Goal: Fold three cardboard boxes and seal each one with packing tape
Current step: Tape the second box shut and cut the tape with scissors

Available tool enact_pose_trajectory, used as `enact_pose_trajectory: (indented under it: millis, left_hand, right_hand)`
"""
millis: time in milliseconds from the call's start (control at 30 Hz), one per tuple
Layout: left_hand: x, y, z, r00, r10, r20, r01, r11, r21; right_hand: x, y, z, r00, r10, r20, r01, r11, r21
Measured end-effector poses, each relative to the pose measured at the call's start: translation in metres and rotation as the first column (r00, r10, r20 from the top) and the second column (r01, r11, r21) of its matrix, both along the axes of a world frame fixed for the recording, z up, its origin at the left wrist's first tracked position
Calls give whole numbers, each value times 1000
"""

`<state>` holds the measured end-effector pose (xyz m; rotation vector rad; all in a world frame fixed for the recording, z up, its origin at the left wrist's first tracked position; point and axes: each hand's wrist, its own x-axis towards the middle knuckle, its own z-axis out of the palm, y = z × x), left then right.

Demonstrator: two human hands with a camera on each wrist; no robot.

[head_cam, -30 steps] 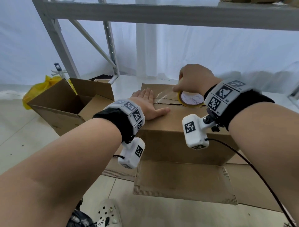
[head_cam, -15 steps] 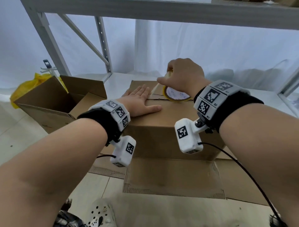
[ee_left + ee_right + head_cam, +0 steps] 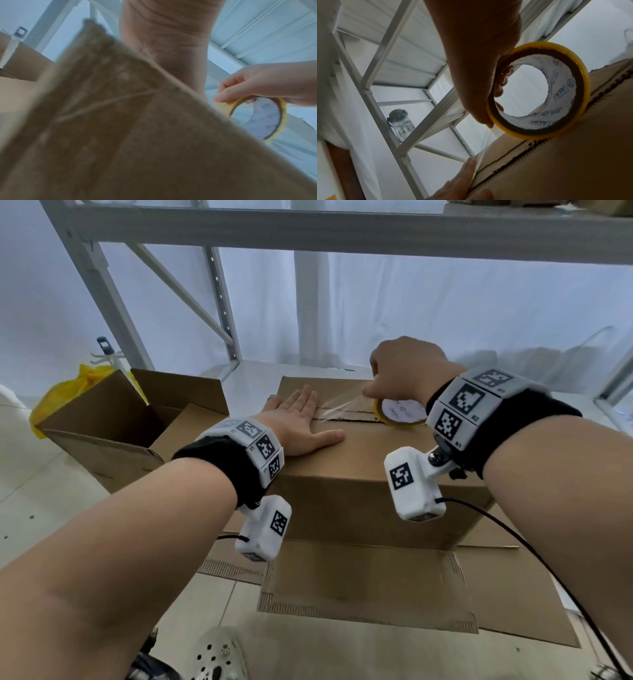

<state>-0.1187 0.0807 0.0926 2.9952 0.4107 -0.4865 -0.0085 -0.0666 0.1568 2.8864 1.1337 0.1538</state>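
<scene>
Closed cardboard box (image 3: 359, 474) at frame centre, flaps meeting in a seam along its top. Left hand (image 3: 301, 422) lies flat, fingers straight, palm down on the box top left of centre, holding nothing, pressing the tape end. Right hand (image 3: 404, 371) curled round the yellow-edged tape roll (image 3: 400, 414), standing on edge on the seam, right of centre. Clear tape strip (image 3: 342, 409) stretches from roll to left fingertips. Second open box (image 3: 130, 426) at left, beside a yellow bag (image 3: 65, 395). Flat cardboard sheet (image 3: 370, 583) lower centre.
</scene>
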Motion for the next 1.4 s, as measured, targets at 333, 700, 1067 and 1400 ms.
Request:
enact_pose_trajectory:
  millis: [333,700,1067,1400]
  left_hand:
    - [19,-47,-3,996,-86,16,87,990,-112]
    - [3,-20,-2,998,50,48,-47,996,-70]
    - [-6,11,-3,997,63,50,-60,996,-62]
    - [-4,6,-2,999,-8,35,10,999,-50]
  right_hand:
    - [-13,16,-3,996,32,83,-25,997,-75]
    - [9,-41,-18,957,-46,-287,221,755,618]
    - [-9,-20,-12,907,-93,-411,337,747,573]
    - [-6,-25,5,950,-103,-293,231,866,444]
